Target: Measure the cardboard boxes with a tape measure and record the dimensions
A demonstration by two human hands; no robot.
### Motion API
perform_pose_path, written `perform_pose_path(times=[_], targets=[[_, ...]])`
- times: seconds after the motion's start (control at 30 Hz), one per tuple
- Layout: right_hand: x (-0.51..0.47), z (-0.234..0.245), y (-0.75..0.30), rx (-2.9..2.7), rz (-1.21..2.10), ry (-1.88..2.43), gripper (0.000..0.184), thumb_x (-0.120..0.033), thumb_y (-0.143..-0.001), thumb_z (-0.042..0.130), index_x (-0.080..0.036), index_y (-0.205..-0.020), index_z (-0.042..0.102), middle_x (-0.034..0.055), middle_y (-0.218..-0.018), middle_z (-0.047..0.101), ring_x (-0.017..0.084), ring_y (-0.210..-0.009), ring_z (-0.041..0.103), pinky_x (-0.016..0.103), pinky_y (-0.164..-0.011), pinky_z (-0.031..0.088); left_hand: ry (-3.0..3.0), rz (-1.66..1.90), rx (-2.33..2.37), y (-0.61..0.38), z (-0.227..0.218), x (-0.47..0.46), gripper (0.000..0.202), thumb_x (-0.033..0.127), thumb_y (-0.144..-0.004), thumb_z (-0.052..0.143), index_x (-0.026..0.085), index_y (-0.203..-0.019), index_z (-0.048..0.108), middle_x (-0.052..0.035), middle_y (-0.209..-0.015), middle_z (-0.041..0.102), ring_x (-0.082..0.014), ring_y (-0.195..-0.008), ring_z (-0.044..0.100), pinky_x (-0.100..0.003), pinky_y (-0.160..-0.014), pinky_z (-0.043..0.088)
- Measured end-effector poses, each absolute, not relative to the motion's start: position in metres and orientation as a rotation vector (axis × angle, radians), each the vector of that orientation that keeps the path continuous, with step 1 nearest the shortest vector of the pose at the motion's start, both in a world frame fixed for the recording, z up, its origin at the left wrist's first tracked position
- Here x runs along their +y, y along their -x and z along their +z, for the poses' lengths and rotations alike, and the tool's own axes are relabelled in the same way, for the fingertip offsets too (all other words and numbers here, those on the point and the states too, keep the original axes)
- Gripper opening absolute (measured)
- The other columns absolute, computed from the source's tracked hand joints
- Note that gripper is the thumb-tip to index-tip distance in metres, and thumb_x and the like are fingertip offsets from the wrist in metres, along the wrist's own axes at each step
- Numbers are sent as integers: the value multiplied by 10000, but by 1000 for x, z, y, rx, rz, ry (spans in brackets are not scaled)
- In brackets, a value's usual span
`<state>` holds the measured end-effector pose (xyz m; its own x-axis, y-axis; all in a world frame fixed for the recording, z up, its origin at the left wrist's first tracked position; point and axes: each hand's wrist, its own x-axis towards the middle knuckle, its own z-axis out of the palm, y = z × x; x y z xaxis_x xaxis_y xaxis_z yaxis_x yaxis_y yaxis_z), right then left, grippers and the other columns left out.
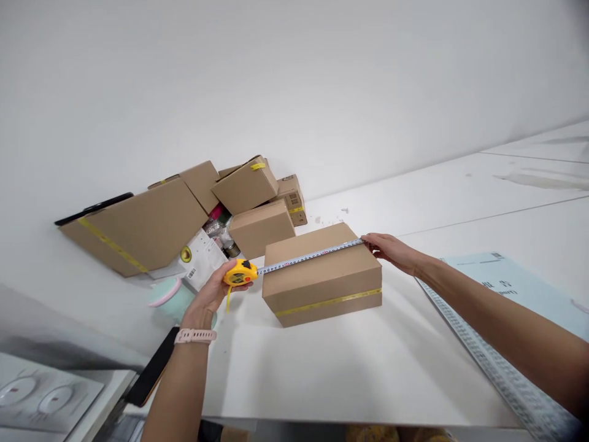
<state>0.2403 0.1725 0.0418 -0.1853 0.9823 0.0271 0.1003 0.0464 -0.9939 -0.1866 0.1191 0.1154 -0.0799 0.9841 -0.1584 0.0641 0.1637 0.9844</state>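
Observation:
A closed cardboard box (322,288) with yellow tape along its front stands on the white table (350,374). A metal tape blade (310,256) is stretched across its top. My left hand (214,291) grips the yellow tape measure case (240,273) just left of the box. My right hand (391,250) pinches the blade's end at the box's right top corner.
A heap of cardboard boxes (248,190) and a large flat carton (138,227) lie at the back left against the wall, with a mint and pink container (168,299) and small items. A light blue sheet (515,288) and a long ruler (488,350) lie at right. A black phone (151,368) rests near the left edge.

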Motion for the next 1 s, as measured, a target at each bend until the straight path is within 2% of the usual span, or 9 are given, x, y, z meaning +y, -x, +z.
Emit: perform_pose_path(times=[0.2,0.4,0.63,1.0], targets=[[183,41,-244,-1553,1116,1272,438,-631,-845,660,-228,-702,564,2,-783,577,193,-789,533,332,-744,453,-1085,1027,1330,198,102,133,327,426,-988,637,161,-1178,659,-84,-1156,694,-218,-968,691,-424,-842,600],[186,36,-246,-1678,1033,1341,466,-713,-880,582,-248,-872,621,31,-906,673,231,-870,619,350,-737,496,-1089,980,1313,199,94,145,366,408,-982,648,176,-1264,628,-99,-1247,660,-240,-1032,675,-448,-868,596],[184,39,-245,-1622,1128,1425,446,-678,-905,575,-235,-906,626,68,-963,695,240,-923,634,343,-741,521,-1105,949,1299,207,90,151,377,403,-980,651,179,-1281,622,-104,-1272,651,-248,-1056,670,-460,-884,593],[186,42,-246,-1632,1165,1477,417,-645,-945,534,-239,-915,621,63,-972,709,235,-931,654,349,-753,522,-1097,941,1319,204,93,161,384,402,-980,652,182,-1292,616,-106,-1288,644,-253,-1071,666,-468,-894,590]])
